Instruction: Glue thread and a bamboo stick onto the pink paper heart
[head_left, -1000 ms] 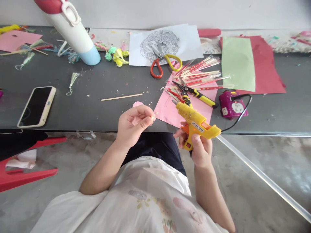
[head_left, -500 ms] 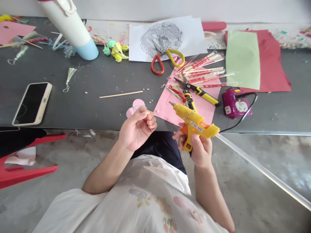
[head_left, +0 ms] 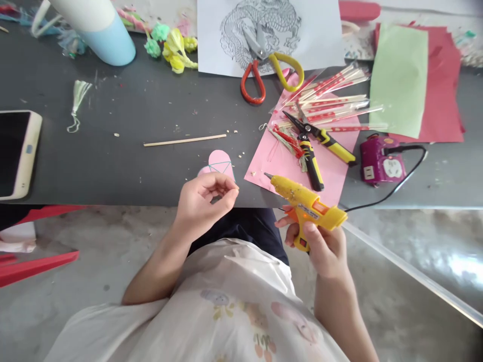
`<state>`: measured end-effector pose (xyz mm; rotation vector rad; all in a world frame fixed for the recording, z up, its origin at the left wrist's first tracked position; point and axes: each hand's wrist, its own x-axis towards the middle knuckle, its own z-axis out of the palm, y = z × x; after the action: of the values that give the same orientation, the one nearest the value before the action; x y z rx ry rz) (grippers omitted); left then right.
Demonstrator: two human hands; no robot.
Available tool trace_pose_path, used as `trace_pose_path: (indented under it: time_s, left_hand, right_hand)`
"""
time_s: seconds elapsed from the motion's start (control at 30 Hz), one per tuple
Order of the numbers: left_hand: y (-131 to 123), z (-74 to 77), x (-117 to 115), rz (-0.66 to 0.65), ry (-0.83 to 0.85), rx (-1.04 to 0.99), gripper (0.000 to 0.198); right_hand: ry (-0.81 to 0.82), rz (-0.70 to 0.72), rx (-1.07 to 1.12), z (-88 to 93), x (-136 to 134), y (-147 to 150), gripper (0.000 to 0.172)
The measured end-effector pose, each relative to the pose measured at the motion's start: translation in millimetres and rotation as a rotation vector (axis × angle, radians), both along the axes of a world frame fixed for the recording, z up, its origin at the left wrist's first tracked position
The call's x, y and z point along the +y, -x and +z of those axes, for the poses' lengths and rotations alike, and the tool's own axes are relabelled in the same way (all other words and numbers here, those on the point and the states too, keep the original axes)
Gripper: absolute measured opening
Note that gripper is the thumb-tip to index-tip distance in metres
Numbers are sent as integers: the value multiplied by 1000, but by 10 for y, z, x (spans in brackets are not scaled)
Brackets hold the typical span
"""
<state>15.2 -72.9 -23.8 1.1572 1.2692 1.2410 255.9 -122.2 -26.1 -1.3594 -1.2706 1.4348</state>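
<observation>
My right hand [head_left: 320,241] is wrapped round the handle of a yellow glue gun [head_left: 302,198], its nozzle pointing up and left over the pink paper. A long clear glue stick [head_left: 407,266] sticks out of its back. At the table's front edge, my left hand [head_left: 207,201] pinches thumb and fingertips together; anything held there is too small to make out. Just behind that hand lies a pink heart-shaped paper [head_left: 219,162] with thin teal lines, partly hidden by the fingers. A thin wooden stick [head_left: 184,141] and small pale crumbs lie beyond it.
Pliers [head_left: 311,138] and wrapped sticks [head_left: 335,103] lie on pink paper [head_left: 260,163]. Scissors [head_left: 260,55] rest on a dragon drawing [head_left: 211,40]. A purple power adapter [head_left: 381,163] with a black cord is at right. A bottle [head_left: 109,37] and phone [head_left: 18,151] are at left.
My left hand has turned from palm up to palm down, still pinching, beside the heart-shaped paper. The glue gun has dropped slightly with my right hand. The camera view has shifted closer.
</observation>
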Motion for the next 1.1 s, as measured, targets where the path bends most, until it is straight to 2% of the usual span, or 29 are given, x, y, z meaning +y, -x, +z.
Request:
trace_pose_path:
  time_s: [0.2, 0.33, 0.53, 0.83, 1.1]
  left_hand:
    - [63, -93, 28, -39, -323, 374, 13]
    - [62, -92, 83, -82, -424, 529, 19]
    - [36, -97, 130, -104, -448, 560, 21]
    - [-51, -84, 154, -94, -388, 515, 24]
    - [-80, -95, 188, -50, -420, 516, 20]
  right_hand:
    - [37, 8, -51, -19, -28, -11, 32]
    - [66, 22, -69, -68, -43, -24, 33]
    - [106, 19, -32, -98, -27, 24, 41]
    - [89, 77, 12, -148, 32, 56, 38]
    - [78, 78, 40, -178, 41, 40, 34]
